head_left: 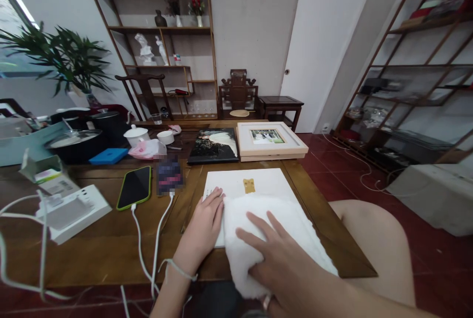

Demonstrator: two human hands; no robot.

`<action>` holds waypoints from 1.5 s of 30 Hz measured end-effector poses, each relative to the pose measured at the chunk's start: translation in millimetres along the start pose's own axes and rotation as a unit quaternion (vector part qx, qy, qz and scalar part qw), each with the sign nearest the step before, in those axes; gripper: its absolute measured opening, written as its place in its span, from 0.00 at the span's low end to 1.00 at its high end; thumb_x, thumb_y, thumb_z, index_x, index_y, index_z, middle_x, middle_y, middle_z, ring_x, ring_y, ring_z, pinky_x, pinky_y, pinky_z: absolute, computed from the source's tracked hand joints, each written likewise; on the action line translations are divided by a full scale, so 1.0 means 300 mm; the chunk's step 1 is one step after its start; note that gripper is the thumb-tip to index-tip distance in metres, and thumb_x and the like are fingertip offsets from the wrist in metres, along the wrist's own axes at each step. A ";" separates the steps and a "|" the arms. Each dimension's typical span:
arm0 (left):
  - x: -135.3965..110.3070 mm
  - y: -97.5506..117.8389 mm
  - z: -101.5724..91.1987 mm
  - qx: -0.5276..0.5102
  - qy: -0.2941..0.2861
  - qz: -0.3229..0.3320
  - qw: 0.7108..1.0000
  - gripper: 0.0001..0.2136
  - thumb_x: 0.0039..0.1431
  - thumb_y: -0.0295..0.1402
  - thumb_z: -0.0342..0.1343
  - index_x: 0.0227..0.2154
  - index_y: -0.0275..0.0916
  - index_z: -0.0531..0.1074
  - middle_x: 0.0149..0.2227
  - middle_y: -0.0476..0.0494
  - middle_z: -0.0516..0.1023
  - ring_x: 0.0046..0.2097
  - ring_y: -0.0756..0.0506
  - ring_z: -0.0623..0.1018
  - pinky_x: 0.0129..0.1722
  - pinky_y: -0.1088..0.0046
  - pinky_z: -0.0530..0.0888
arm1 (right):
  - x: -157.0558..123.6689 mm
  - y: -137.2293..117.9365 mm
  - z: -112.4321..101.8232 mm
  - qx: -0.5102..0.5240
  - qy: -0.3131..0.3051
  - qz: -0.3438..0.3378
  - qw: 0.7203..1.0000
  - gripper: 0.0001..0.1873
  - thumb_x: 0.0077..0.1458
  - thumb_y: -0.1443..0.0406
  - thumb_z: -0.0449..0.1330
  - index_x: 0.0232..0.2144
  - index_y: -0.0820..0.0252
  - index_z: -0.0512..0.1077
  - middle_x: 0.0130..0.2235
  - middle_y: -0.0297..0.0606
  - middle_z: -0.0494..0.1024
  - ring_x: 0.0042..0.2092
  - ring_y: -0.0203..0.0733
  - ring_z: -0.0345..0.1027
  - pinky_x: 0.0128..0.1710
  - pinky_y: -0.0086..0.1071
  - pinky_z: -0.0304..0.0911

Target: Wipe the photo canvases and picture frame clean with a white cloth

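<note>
A flat white panel lies on the wooden table in front of me, with a small gold metal plate on its upper face. It looks like the back of a picture frame. My left hand rests on the panel's left edge, its fingers stretched forward and lying flat. A thick white towel covers the near right part of the panel and hangs over the table's front edge. My right hand holds this towel, some fingers spread on top and another curled at the near side.
Behind the panel lie a framed photo and a dark picture. Left of my hands are a phone on a cable, a blurred-out item, a white box and several pots. A pale chair stands at the right.
</note>
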State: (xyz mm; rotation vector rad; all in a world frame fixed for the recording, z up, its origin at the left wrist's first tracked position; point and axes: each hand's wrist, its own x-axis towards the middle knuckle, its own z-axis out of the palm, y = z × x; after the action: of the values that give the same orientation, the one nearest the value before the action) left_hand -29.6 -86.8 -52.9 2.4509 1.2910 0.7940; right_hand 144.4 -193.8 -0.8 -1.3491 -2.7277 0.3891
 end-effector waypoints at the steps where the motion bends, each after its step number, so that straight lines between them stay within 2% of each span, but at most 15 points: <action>1: 0.000 -0.001 0.000 -0.001 0.002 0.001 1.000 0.17 0.62 0.28 0.41 0.46 0.32 0.71 0.54 0.33 0.69 0.58 0.41 0.67 0.58 0.56 0.63 | -0.001 0.007 -0.002 0.011 0.009 -0.001 1.000 0.13 0.45 0.64 0.58 0.36 0.57 0.75 0.60 0.42 0.60 0.63 0.63 0.37 0.59 0.61 0.32; 4: -0.002 -0.006 0.003 -0.003 0.008 0.006 1.000 0.17 0.62 0.29 0.41 0.47 0.32 0.71 0.54 0.33 0.70 0.57 0.41 0.67 0.58 0.57 0.62 | 0.039 0.079 -0.010 0.027 0.073 0.026 0.997 0.15 0.45 0.69 0.55 0.38 0.58 0.73 0.59 0.39 0.61 0.64 0.56 0.38 0.60 0.56 0.34; 9: -0.004 -0.012 0.008 -0.008 0.006 0.015 1.000 0.17 0.63 0.32 0.40 0.47 0.32 0.71 0.54 0.34 0.70 0.58 0.42 0.66 0.59 0.57 0.61 | 0.194 0.234 -0.040 -0.007 0.121 0.074 0.990 0.15 0.50 0.69 0.51 0.41 0.63 0.71 0.60 0.46 0.59 0.63 0.60 0.38 0.57 0.60 0.40; 11: -0.003 -0.009 0.006 -0.019 0.015 0.013 1.000 0.18 0.63 0.33 0.40 0.48 0.32 0.69 0.54 0.34 0.70 0.58 0.42 0.67 0.58 0.58 0.62 | 0.245 0.259 -0.051 -0.017 0.121 0.082 0.989 0.15 0.51 0.70 0.51 0.41 0.63 0.70 0.58 0.47 0.62 0.63 0.60 0.39 0.56 0.62 0.40; 14: 0.000 0.003 -0.004 -0.048 0.060 -0.008 0.997 0.20 0.64 0.36 0.38 0.53 0.30 0.64 0.54 0.33 0.69 0.57 0.43 0.68 0.57 0.60 0.64 | 0.273 0.240 -0.051 -0.032 0.110 0.053 0.992 0.16 0.49 0.71 0.51 0.41 0.62 0.71 0.58 0.47 0.63 0.63 0.59 0.40 0.55 0.63 0.38; 18: 0.001 0.017 -0.021 -0.074 0.106 -0.030 0.991 0.22 0.64 0.37 0.37 0.57 0.32 0.58 0.57 0.35 0.65 0.58 0.44 0.66 0.57 0.62 0.64 | 0.219 0.151 -0.034 -0.055 0.088 -0.058 0.993 0.15 0.47 0.68 0.54 0.39 0.61 0.73 0.60 0.46 0.60 0.63 0.58 0.38 0.57 0.62 0.35; 21: -0.004 0.019 -0.026 -0.079 0.120 -0.020 0.989 0.22 0.65 0.38 0.37 0.56 0.31 0.59 0.58 0.35 0.64 0.59 0.44 0.64 0.59 0.62 0.62 | 0.146 0.089 -0.029 -0.066 0.057 -0.145 0.986 0.12 0.45 0.66 0.56 0.34 0.60 0.74 0.59 0.43 0.61 0.63 0.57 0.41 0.59 0.58 0.34; 24: -0.008 0.017 -0.025 -0.078 0.128 -0.004 0.989 0.21 0.65 0.37 0.37 0.55 0.31 0.61 0.58 0.37 0.64 0.59 0.45 0.64 0.59 0.63 0.61 | 0.078 0.058 -0.040 -0.053 0.022 -0.189 0.980 0.11 0.44 0.63 0.57 0.32 0.59 0.75 0.58 0.40 0.63 0.63 0.55 0.41 0.60 0.55 0.33; 26: -0.008 0.015 -0.021 -0.076 0.125 0.005 0.989 0.21 0.64 0.36 0.38 0.53 0.31 0.64 0.57 0.37 0.66 0.59 0.45 0.65 0.59 0.63 0.62 | 0.047 0.058 -0.055 -0.032 0.004 -0.175 0.984 0.12 0.45 0.63 0.57 0.34 0.59 0.75 0.57 0.41 0.65 0.63 0.54 0.42 0.61 0.53 0.34; 30: -0.003 0.011 -0.014 -0.061 0.104 0.017 0.993 0.20 0.64 0.36 0.39 0.50 0.29 0.69 0.53 0.35 0.71 0.56 0.43 0.69 0.58 0.62 0.64 | 0.047 0.104 -0.087 -0.009 0.014 -0.062 0.998 0.15 0.49 0.68 0.53 0.40 0.62 0.72 0.52 0.47 0.70 0.62 0.49 0.46 0.60 0.48 0.39; 34: 0.001 0.009 -0.011 -0.029 0.086 0.022 0.996 0.17 0.62 0.34 0.43 0.43 0.32 0.74 0.51 0.33 0.72 0.54 0.40 0.72 0.55 0.58 0.67 | 0.141 0.203 -0.105 -0.026 0.074 0.032 0.996 0.13 0.53 0.68 0.49 0.38 0.65 0.70 0.50 0.52 0.70 0.56 0.52 0.58 0.53 0.45 0.52; 36: 0.001 0.007 -0.008 -0.016 0.072 0.027 0.997 0.15 0.61 0.34 0.45 0.40 0.35 0.76 0.49 0.34 0.74 0.52 0.39 0.73 0.53 0.55 0.69 | 0.215 0.250 -0.114 -0.027 0.097 0.066 0.993 0.13 0.54 0.67 0.47 0.37 0.64 0.70 0.46 0.50 0.73 0.47 0.52 0.65 0.45 0.41 0.59; 38: -0.001 0.004 -0.004 -0.003 0.051 0.037 0.998 0.13 0.60 0.33 0.47 0.39 0.38 0.77 0.48 0.37 0.76 0.51 0.38 0.74 0.52 0.52 0.68 | 0.296 0.279 -0.123 -0.026 0.099 0.082 0.991 0.13 0.54 0.68 0.45 0.36 0.64 0.69 0.41 0.48 0.75 0.42 0.51 0.68 0.39 0.38 0.60; 42: -0.003 -0.001 -0.003 0.008 0.022 0.049 0.999 0.12 0.58 0.33 0.50 0.42 0.39 0.75 0.48 0.39 0.76 0.52 0.38 0.73 0.53 0.53 0.68 | 0.441 0.262 -0.131 -0.025 0.083 0.036 0.996 0.13 0.53 0.68 0.46 0.35 0.63 0.69 0.41 0.46 0.76 0.41 0.49 0.68 0.38 0.35 0.59; 45: -0.002 0.001 -0.012 0.000 0.012 0.054 0.998 0.12 0.59 0.32 0.49 0.40 0.39 0.75 0.45 0.40 0.78 0.48 0.40 0.76 0.49 0.59 0.72 | 0.492 0.214 -0.126 -0.021 0.063 -0.017 0.998 0.10 0.50 0.69 0.49 0.33 0.61 0.70 0.41 0.43 0.77 0.41 0.47 0.69 0.38 0.33 0.58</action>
State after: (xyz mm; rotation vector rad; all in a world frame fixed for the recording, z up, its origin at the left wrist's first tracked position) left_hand -31.8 -87.6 -50.0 2.5363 1.1743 0.8526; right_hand 110.4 -32.6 12.6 -1.2876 -2.6652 0.2360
